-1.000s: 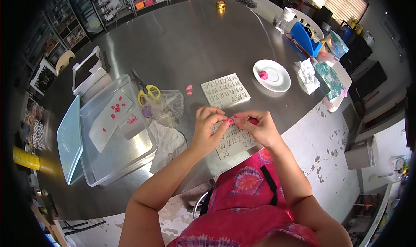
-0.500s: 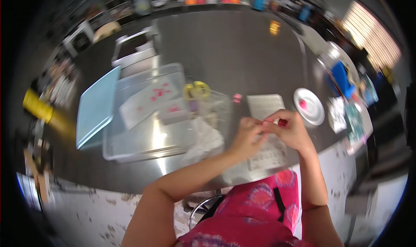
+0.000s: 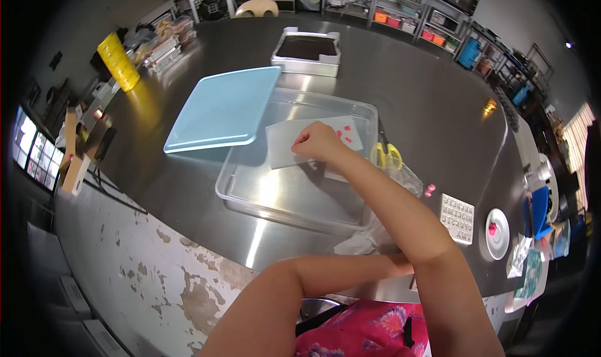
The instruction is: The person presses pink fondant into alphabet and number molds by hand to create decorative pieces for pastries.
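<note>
My right hand (image 3: 318,142) reaches over the clear plastic tub (image 3: 250,197), its fingers pinched together above a white sheet (image 3: 282,138). Whatever the fingertips hold is too small to make out. Several small red letter-like pieces (image 3: 347,132) lie on the sheet, right of the hand. My left forearm (image 3: 357,274) runs along the near table edge; its hand is hidden behind my right forearm. A white letter mould (image 3: 457,218) lies right of my arms. Beyond it sits a white plate (image 3: 497,247) with a pink lump (image 3: 492,229).
A light blue lid (image 3: 219,110) leans on the tub's left side. Yellow-handled scissors (image 3: 391,157), a crumpled clear bag (image 3: 407,180) and small pink pieces (image 3: 429,190) lie to its right. A pan with dark contents (image 3: 307,66) stands behind. A yellow cylinder (image 3: 118,61) stands far left.
My right hand has left the spot over the letter mould and moved left to the sheet in the tub. My left hand has become hidden. The view has swung left.
</note>
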### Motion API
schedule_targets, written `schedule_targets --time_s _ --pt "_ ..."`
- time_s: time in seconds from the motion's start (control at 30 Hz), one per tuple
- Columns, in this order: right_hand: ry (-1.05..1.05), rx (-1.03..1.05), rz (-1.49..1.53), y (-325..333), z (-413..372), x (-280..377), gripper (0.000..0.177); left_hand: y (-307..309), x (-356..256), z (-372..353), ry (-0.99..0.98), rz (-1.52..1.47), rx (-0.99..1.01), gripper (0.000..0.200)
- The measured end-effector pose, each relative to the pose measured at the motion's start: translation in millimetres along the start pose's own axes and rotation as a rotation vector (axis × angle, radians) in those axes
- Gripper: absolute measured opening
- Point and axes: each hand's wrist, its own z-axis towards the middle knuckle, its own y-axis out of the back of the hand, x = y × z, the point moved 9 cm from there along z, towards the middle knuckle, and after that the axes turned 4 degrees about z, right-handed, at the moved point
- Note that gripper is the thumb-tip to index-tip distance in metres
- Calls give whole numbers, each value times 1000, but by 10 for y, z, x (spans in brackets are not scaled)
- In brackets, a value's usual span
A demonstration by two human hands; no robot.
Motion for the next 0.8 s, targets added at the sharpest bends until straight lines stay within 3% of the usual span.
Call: schedule_targets --time_s 0.1,0.5,0.67,0.8 --pt "-74 103 -37 -151 64 -21 16 522 -295 160 -83 189 -111 4" --pt "14 65 -369 -95 31 142 17 424 -37 -30 20 154 -38 6" --pt "226 28 -682 -138 23 282 19 321 52 -107 46 138 2 7" --pt "372 56 -621 -153 -46 404 23 234 131 -168 63 126 36 7"
